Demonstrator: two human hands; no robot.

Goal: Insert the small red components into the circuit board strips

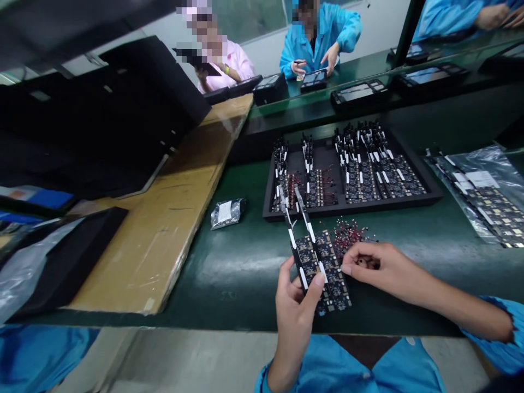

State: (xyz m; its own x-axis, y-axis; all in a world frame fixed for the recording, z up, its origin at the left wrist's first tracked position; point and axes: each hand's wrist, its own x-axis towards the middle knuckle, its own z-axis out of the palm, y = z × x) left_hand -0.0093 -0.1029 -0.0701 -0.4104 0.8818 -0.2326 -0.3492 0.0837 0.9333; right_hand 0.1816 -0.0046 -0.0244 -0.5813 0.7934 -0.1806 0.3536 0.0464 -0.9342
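My left hand [295, 305] grips a strip of dark circuit boards [317, 256] with white tabs, held upright over the green table. My right hand [379, 267] rests on the table beside the strip, its fingers curled over a heap of small red-wired parts [347, 233]. Just behind the heap stands a black tray [352, 204] filled with several more board strips and red-wired parts.
A clear bag of board strips [487, 196] lies at the right. A small silver pouch [227, 212] sits left of the tray. A cardboard sheet [164, 218] and black trays [102, 114] fill the left. Two people [319, 38] work across the table with black devices [360, 93].
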